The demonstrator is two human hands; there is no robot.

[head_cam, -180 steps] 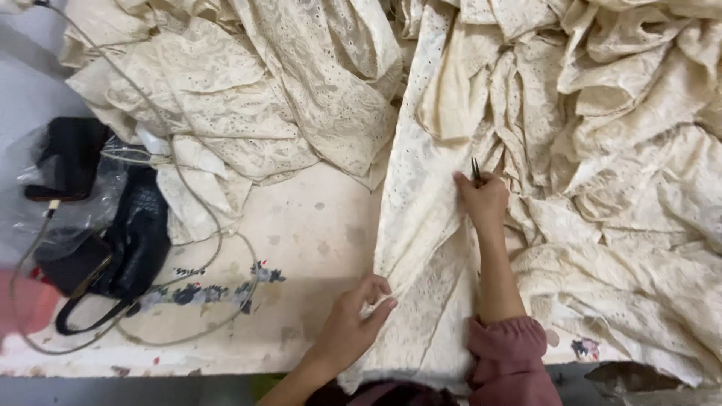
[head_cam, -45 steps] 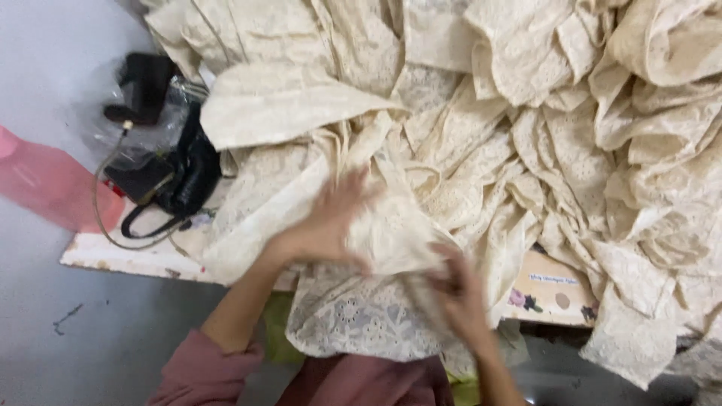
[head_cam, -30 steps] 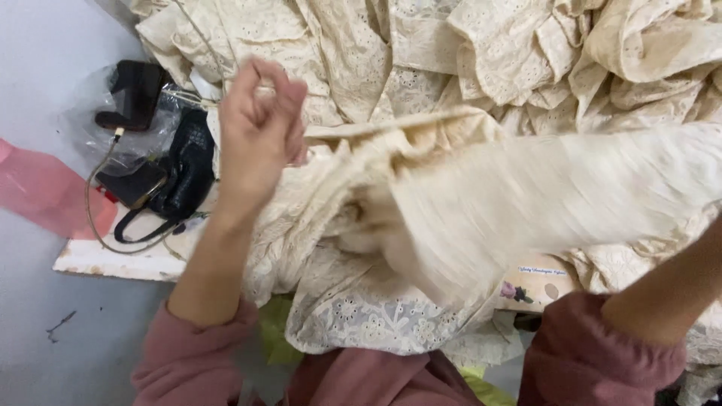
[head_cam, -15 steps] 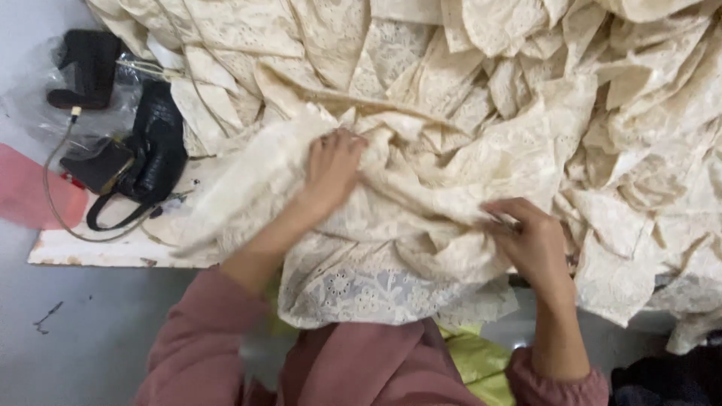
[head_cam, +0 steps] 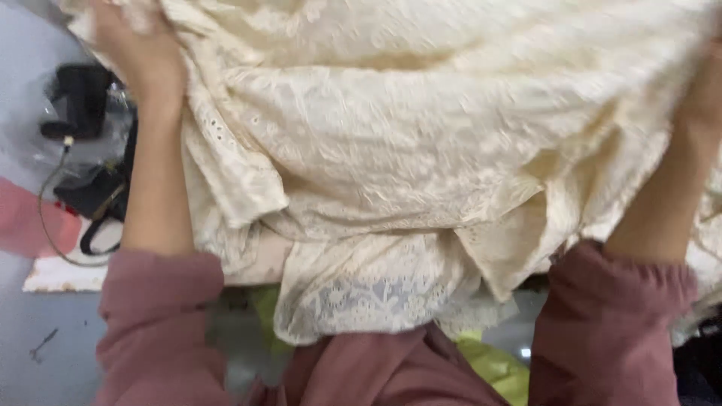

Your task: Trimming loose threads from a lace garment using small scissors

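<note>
Raised off surface since half a second ago: cream lace fabric [head_cam: 421, 150], gripped by left hand [head_cam: 139, 53] and right hand [head_cam: 703, 90]; spread wide, folding not begun.

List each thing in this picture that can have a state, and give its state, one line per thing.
Left hand: raised, gripping the cloth's edge.
Right hand: raised, at the cloth's other side, grip mostly out of frame.
Cream lace cloth: lifted, spread between both hands, blurred.
Black cable: loose, looped on the table.
</note>
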